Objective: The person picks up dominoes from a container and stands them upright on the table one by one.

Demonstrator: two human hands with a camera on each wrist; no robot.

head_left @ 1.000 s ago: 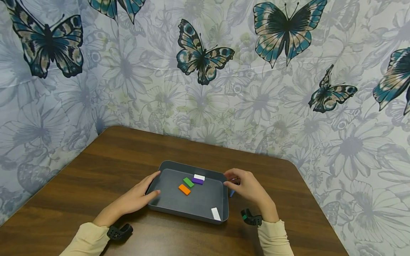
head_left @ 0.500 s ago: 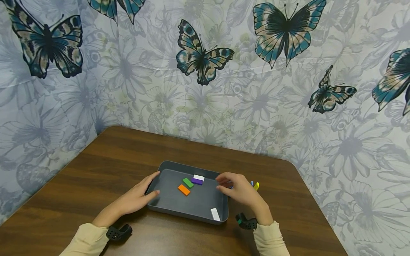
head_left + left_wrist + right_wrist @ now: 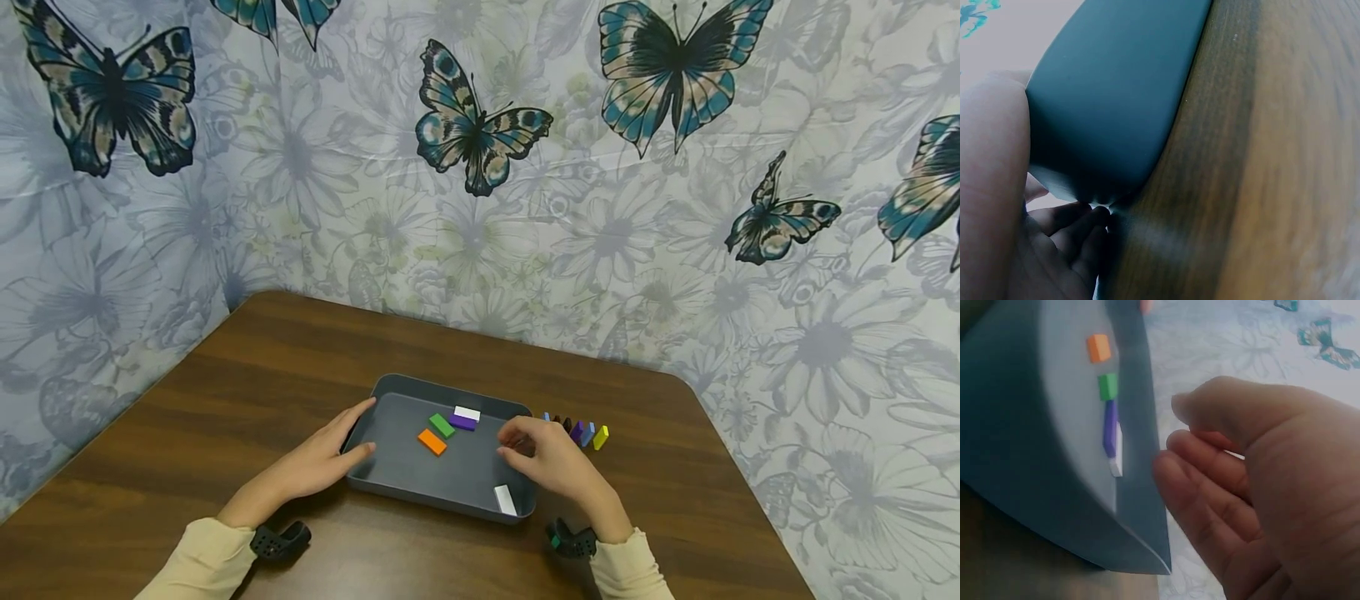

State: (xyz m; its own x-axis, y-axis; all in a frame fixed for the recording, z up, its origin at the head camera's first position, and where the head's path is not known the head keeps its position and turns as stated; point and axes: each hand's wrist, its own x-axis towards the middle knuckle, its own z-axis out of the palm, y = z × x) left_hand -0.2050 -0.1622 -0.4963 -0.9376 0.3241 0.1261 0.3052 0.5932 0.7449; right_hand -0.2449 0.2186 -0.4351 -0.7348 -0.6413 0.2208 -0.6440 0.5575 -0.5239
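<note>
A dark grey tray (image 3: pixel 420 493) lies on the table, and my left hand (image 3: pixel 318 454) holds its left side, thumb over the rim and the other fingers outside the wall. My right hand (image 3: pixel 551 454) hovers over the tray's right part, its fingers loosely bent. Nothing shows between its thumb and fingertips in the right wrist view. Inside the tray lie an orange block (image 3: pixel 432 442), a green block (image 3: pixel 442 426), a purple block (image 3: pixel 462 423) against a white block (image 3: pixel 467 413), and another white block (image 3: pixel 505 500) by the near right corner.
Right of the tray, several small blocks stand in a row on the brown wooden table (image 3: pixel 300 358), among them a yellow block (image 3: pixel 601 437) and a blue block (image 3: pixel 587 434). My right hand partly covers that row. A butterfly-patterned wall covering (image 3: pixel 360 192) rises behind the table.
My right hand has moved left from the tray's right rim to over its inside, uncovering the row of blocks on the table. The left hand and the blocks in the tray stay put.
</note>
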